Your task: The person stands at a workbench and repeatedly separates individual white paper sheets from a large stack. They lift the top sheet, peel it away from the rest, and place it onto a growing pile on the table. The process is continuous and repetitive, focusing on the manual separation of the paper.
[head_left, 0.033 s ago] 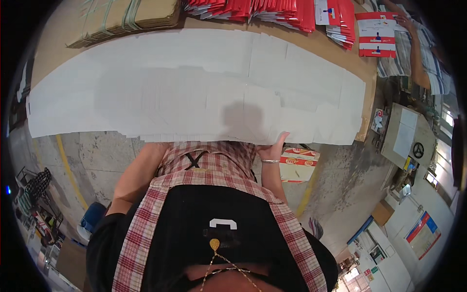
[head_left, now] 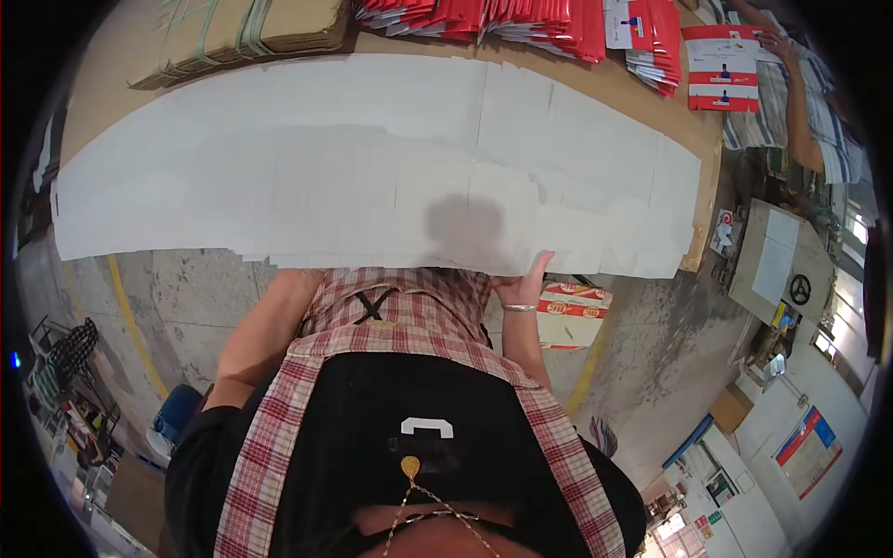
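Observation:
White sheets (head_left: 316, 186) lie overlapping in a wide layer over the brown table (head_left: 102, 107) in front of me. My right hand (head_left: 523, 288) is at the near edge of the sheets, its thumb pointing up against them. The other fingers of that hand are hidden below the edge, so I cannot see whether they grip anything. On the left my forearm (head_left: 260, 330) reaches under the near edge beside my checked apron (head_left: 400, 302). My left hand itself is out of sight beneath the sheets.
Beyond the sheets stand a tied bundle of brown cardboard (head_left: 288, 28) and several piles of red and white packets (head_left: 549, 33). At the far right a co-worker's hand (head_left: 774, 45) touches a red and white package (head_left: 724, 70). A printed carton (head_left: 569, 321) rests on the floor.

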Demonstrator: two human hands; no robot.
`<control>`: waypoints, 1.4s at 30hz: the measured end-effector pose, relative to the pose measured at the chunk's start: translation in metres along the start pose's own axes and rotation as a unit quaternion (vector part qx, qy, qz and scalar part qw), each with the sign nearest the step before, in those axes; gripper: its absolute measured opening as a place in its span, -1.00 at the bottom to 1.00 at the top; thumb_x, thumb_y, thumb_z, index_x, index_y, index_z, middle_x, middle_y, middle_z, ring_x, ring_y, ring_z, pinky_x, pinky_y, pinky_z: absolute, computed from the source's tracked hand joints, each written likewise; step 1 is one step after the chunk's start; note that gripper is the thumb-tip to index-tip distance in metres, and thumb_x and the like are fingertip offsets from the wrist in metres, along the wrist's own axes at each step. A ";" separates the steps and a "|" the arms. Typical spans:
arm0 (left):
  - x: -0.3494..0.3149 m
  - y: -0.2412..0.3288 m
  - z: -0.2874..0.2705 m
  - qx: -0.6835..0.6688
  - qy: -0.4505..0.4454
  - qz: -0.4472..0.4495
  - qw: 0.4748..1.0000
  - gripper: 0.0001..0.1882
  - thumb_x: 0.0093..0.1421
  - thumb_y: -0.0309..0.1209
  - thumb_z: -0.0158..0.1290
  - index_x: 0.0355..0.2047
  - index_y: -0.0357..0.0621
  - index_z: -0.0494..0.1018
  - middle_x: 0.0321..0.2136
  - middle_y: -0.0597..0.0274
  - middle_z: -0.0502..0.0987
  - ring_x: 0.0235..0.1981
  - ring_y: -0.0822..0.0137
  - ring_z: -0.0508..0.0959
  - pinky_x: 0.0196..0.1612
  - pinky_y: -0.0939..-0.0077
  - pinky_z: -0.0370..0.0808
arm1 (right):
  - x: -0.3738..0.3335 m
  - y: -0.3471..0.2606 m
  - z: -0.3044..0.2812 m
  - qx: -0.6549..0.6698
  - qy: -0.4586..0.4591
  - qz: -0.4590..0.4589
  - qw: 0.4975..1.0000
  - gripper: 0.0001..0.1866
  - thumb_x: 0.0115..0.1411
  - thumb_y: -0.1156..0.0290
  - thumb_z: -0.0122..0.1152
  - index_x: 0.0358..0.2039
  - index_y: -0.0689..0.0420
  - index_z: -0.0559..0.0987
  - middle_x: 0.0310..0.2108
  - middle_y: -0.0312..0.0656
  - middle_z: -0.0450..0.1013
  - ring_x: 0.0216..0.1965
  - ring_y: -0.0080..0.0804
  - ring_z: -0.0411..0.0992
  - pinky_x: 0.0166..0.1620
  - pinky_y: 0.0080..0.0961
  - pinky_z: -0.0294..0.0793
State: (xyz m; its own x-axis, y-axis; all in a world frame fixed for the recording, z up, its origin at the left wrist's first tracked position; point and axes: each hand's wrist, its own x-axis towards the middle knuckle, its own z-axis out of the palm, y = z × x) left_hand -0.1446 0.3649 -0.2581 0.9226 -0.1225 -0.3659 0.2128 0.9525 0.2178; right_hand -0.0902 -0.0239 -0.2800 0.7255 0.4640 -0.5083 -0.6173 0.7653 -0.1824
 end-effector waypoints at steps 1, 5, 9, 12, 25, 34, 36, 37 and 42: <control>0.002 0.000 -0.005 -0.007 -0.028 0.007 1.000 -0.46 0.29 -0.01 -0.24 0.08 -0.15 0.29 0.00 0.13 0.42 0.03 0.17 0.42 0.09 0.20 0.39 | 0.004 0.003 0.004 -0.023 0.070 -0.046 0.996 -0.32 0.20 -0.21 -0.09 0.13 0.06 0.31 0.05 -0.26 0.37 0.03 -0.20 0.35 0.03 -0.11 0.37; -0.003 0.015 -0.027 -0.021 -0.045 0.061 0.997 -0.46 0.29 0.00 -0.24 0.08 -0.15 0.29 0.01 0.13 0.42 0.03 0.17 0.43 0.08 0.19 0.40 | 0.022 0.011 0.021 -0.090 0.251 -0.162 0.950 -0.44 0.26 0.02 -0.01 0.15 0.11 0.28 0.09 -0.17 0.33 0.09 -0.15 0.31 0.10 -0.03 0.32; -0.037 0.050 -0.038 0.008 0.272 0.224 0.936 -0.40 0.27 0.04 -0.17 0.12 -0.18 0.22 0.04 0.19 0.38 0.04 0.20 0.40 0.10 0.21 0.36 | 0.018 0.008 0.015 -0.086 0.258 -0.202 0.941 -0.46 0.26 0.15 0.04 0.16 0.17 0.26 0.11 -0.11 0.30 0.12 -0.09 0.28 0.15 0.00 0.27; -0.054 0.066 -0.038 0.039 0.318 0.238 0.917 -0.45 0.25 -0.02 -0.07 0.05 -0.19 0.26 -0.02 0.22 0.41 -0.04 0.25 0.43 0.01 0.24 0.41 | 0.008 0.004 0.016 -0.044 0.208 -0.217 0.953 -0.45 0.24 0.20 0.08 0.17 0.17 0.24 0.14 -0.09 0.26 0.15 -0.08 0.22 0.19 0.03 0.21; -0.041 0.070 -0.066 0.189 0.399 0.146 0.885 -0.67 0.23 -0.23 0.03 -0.10 -0.17 0.35 -0.21 0.27 0.49 -0.22 0.37 0.52 -0.21 0.41 0.49 | 0.025 -0.017 -0.022 -0.119 0.251 -0.211 0.937 -0.44 0.25 0.19 0.07 0.18 0.17 0.23 0.13 -0.10 0.27 0.15 -0.08 0.23 0.18 -0.01 0.23; -0.028 0.048 -0.060 0.238 0.523 0.146 0.805 -0.51 0.14 -0.23 0.10 -0.02 -0.30 0.32 -0.38 0.20 0.46 -0.38 0.36 0.48 -0.47 0.41 0.47 | -0.026 -0.050 -0.010 -0.488 0.394 0.151 0.764 -0.53 0.10 0.03 0.27 -0.39 0.28 0.52 -0.52 -0.14 0.48 -0.50 -0.43 0.43 -0.37 -0.53 0.45; -0.031 0.036 -0.057 0.294 0.538 0.197 0.765 -0.43 0.14 -0.29 0.09 0.09 -0.34 0.24 -0.34 0.19 0.43 -0.34 0.39 0.45 -0.39 0.46 0.44 | -0.002 -0.023 0.066 -0.782 0.196 -0.023 0.591 -0.70 0.15 0.23 0.22 -0.50 0.25 0.56 -0.64 -0.23 0.45 -0.56 -0.49 0.40 -0.42 -0.55 0.41; -0.037 0.028 -0.051 0.252 0.548 0.212 0.769 -0.45 0.14 -0.31 0.08 0.08 -0.33 0.24 -0.31 0.20 0.43 -0.34 0.40 0.44 -0.34 0.47 0.43 | 0.028 -0.004 0.104 -0.841 0.094 -0.091 0.526 -0.75 0.15 0.30 0.20 -0.47 0.25 0.58 -0.60 -0.23 0.48 -0.52 -0.51 0.42 -0.38 -0.56 0.42; -0.042 0.007 -0.016 0.076 0.533 0.260 0.802 -0.38 0.15 -0.40 0.02 0.17 -0.38 0.09 -0.14 0.17 0.38 -0.22 0.39 0.40 -0.20 0.43 0.39 | 0.191 0.121 0.228 -0.850 -0.237 -0.170 0.438 -0.66 0.14 0.31 0.16 -0.08 0.15 0.53 -0.15 -0.06 0.46 -0.08 -0.19 0.41 0.00 -0.40 0.36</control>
State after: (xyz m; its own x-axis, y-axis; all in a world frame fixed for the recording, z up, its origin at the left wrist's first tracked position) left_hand -0.1869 0.3811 -0.2562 0.1179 0.6644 -0.7380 0.0001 0.7432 0.6691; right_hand 0.0431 0.2585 -0.2074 0.5966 0.8010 -0.0506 0.5084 -0.4259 -0.7484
